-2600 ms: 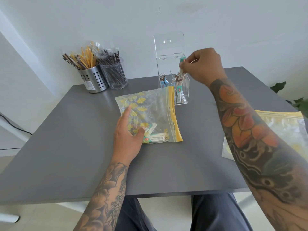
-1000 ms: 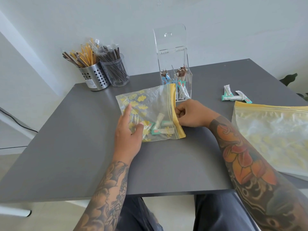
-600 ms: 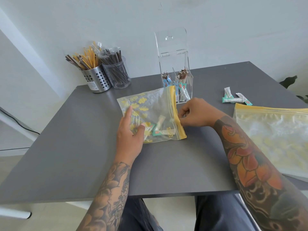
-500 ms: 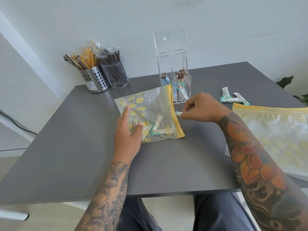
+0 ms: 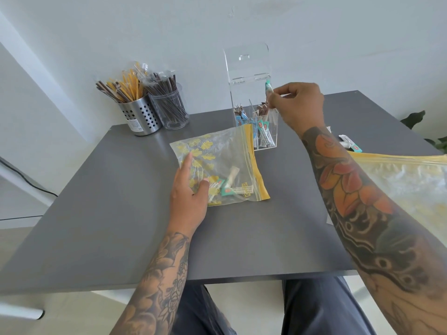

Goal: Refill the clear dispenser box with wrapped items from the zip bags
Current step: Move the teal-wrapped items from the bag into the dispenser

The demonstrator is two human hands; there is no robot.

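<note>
Here my right hand (image 5: 298, 105) pinches a wrapped stick (image 5: 269, 89) nearly upright, the grip closed on it. The clear dispenser box (image 5: 256, 112) opens directly below, so I judge a straight drop.

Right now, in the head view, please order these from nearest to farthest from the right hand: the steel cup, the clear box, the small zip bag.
From the right hand:
1. Clear box, just left of it, at the fingertips.
2. Small zip bag, lower left, under the left hand.
3. Steel cup, far left, by the wall.
</note>
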